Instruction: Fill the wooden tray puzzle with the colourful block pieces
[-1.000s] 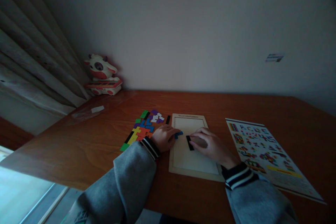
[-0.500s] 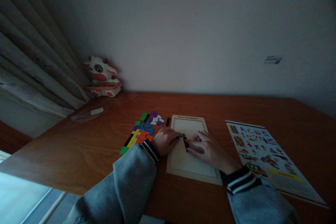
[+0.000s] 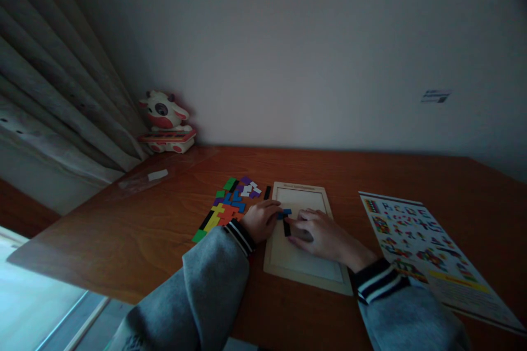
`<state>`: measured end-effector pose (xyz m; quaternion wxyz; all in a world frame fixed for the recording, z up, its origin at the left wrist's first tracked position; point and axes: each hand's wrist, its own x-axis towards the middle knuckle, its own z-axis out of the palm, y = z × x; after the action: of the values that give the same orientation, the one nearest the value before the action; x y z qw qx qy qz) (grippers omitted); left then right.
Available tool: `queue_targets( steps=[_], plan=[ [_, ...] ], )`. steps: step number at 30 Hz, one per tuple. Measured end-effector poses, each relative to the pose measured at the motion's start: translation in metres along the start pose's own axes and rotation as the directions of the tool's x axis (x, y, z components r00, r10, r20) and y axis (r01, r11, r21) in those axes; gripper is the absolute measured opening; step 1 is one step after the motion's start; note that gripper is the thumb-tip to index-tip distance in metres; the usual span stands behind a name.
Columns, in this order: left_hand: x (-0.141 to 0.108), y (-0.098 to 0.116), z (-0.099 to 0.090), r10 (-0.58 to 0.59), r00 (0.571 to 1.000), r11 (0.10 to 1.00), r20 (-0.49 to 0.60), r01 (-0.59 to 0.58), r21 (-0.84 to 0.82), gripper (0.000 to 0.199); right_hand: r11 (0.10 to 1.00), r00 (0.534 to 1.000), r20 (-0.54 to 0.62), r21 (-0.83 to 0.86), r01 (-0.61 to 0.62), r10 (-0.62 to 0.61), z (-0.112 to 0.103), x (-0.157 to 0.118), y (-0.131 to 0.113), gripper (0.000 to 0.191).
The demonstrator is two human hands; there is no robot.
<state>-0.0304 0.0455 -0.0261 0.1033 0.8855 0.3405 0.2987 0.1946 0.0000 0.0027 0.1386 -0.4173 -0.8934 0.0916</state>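
Note:
A shallow wooden tray [image 3: 308,285] lies in front of me with a pale, flat inside. On its left part is a blue puzzle piece [image 3: 287,211], partly covered by the fingers of my left hand [image 3: 261,220], which hold it against the tray. Just below it sits a narrow black puzzle piece [image 3: 287,227], its upper end at the blue one. My right hand [image 3: 315,233] has its thumb and index finger at the black piece's right side, other fingers curled. The fingers hide parts of both pieces.
Several coloured puzzle pieces [image 3: 225,213] lie left of the tray, with a lone black strip [image 3: 267,192] by its upper left corner. A printed pattern sheet [image 3: 432,255] is on the right. A cow-shaped toy keyboard [image 3: 168,134] and a clear plastic bag [image 3: 140,182] are farther back left.
The black piece has shifted left and stands straighter, its top now close under the blue piece. My right hand has moved left with it. The view has shifted slightly.

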Motion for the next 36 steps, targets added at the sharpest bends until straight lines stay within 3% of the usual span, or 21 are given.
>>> queue_targets(
  steps=[5, 10, 13, 16, 20, 25, 33, 36],
  plan=[
    [-0.001, -0.004, 0.005, 0.016, 1.000, 1.000, -0.010, -0.016, 0.004, 0.027, 0.999, 1.000, -0.011, 0.034, 0.011, -0.011, 0.008, 0.007, -0.006, 0.028],
    [0.001, -0.004, 0.003, 0.035, 0.999, 0.999, -0.001, -0.035, 0.008, 0.029, 0.997, 0.998, -0.064, 0.071, -0.011, 0.015, 0.018, 0.005, -0.006, 0.032],
    [0.002, -0.005, -0.015, 0.062, 0.997, 0.993, 0.040, -0.066, 0.101, 0.030, 0.989, 0.992, -0.114, 0.144, -0.030, 0.047, 0.020, 0.003, -0.005, 0.040],
    [-0.002, -0.007, -0.041, 0.114, 0.980, 0.969, 0.166, -0.147, 0.197, 0.027, 0.981, 0.987, -0.145, 0.188, -0.041, 0.069, 0.021, 0.001, -0.004, 0.040],
    [-0.010, -0.012, -0.061, 0.091, 0.970, 0.966, 0.226, -0.141, 0.217, 0.031, 0.973, 0.982, -0.174, 0.228, -0.026, 0.067, 0.023, -0.001, -0.002, 0.039],
    [-0.013, -0.018, -0.058, 0.066, 0.960, 0.971, 0.273, -0.125, 0.205, 0.036, 0.975, 0.981, -0.184, 0.222, -0.020, 0.062, 0.022, -0.001, -0.002, 0.037],
    [-0.013, -0.019, -0.056, -0.003, 0.968, 0.972, 0.250, -0.056, 0.229, 0.048, 0.975, 0.981, -0.177, 0.218, -0.037, 0.077, 0.023, -0.002, -0.003, 0.038],
    [-0.014, -0.020, -0.056, 0.002, 0.968, 0.977, 0.252, -0.056, 0.205, 0.042, 0.975, 0.980, -0.183, 0.218, -0.033, 0.074, 0.024, -0.001, -0.002, 0.037]
  ],
)
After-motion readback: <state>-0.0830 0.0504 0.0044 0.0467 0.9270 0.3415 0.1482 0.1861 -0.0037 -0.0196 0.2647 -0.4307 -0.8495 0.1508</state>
